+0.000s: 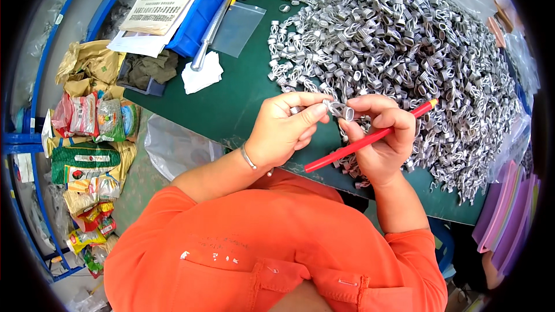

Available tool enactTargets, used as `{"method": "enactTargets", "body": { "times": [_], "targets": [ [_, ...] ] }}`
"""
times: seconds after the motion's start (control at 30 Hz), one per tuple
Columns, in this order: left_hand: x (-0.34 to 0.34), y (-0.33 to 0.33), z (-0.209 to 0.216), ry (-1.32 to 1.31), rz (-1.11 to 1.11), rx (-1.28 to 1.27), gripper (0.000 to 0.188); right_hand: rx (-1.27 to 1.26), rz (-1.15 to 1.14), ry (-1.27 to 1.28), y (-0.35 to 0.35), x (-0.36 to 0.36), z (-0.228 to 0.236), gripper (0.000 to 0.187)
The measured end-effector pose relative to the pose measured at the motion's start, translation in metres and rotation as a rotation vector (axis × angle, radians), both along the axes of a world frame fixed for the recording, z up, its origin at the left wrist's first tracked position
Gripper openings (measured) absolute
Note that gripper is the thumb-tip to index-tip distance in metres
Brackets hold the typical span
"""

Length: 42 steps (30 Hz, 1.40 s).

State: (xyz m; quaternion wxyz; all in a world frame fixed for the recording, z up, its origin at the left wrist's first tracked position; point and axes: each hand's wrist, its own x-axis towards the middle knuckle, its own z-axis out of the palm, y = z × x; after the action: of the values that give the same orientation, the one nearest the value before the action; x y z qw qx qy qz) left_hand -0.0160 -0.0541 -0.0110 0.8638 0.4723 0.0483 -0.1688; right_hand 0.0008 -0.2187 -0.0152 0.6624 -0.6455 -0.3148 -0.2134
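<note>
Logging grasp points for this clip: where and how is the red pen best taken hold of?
Probably pinch the red pen by its lower-left stretch, coming from the person's left: it slants through the right hand, leaving that slim shaft uncovered.

Before me, the metal pieces (393, 52) are gleaming silver-grey; the tabletop (251, 81) is showing dark green. The pen (347, 151) is reading red, yellow at one end. The shirt (243, 225) is showing orange with white flecks, the bin (198, 26) blue, the sheets (516, 219) mainly purple.
</note>
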Motion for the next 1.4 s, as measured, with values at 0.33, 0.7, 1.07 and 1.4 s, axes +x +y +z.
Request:
{"method": "enactTargets", "body": {
  "times": [0.33,0.7,1.07,1.4],
  "targets": [
    [0.04,0.007,-0.012,-0.619,-0.098,0.958,0.023,0.028,-0.132,0.016,-0.011,0.003,0.003,0.019],
    [0.046,0.0,-0.02,-1.138,0.004,1.206,0.018,0.012,-0.154,0.078,-0.005,0.006,-0.002,0.017],
    [0.026,0.005,0.009,-0.801,0.002,0.802,0.026,0.22,0.115,0.507,-0.007,-0.002,0.009,0.016],
    [0.011,0.006,0.012,-0.829,0.22,0.548,0.018,0.266,0.298,0.628,-0.005,0.003,0.007,0.019]
  ]
}}
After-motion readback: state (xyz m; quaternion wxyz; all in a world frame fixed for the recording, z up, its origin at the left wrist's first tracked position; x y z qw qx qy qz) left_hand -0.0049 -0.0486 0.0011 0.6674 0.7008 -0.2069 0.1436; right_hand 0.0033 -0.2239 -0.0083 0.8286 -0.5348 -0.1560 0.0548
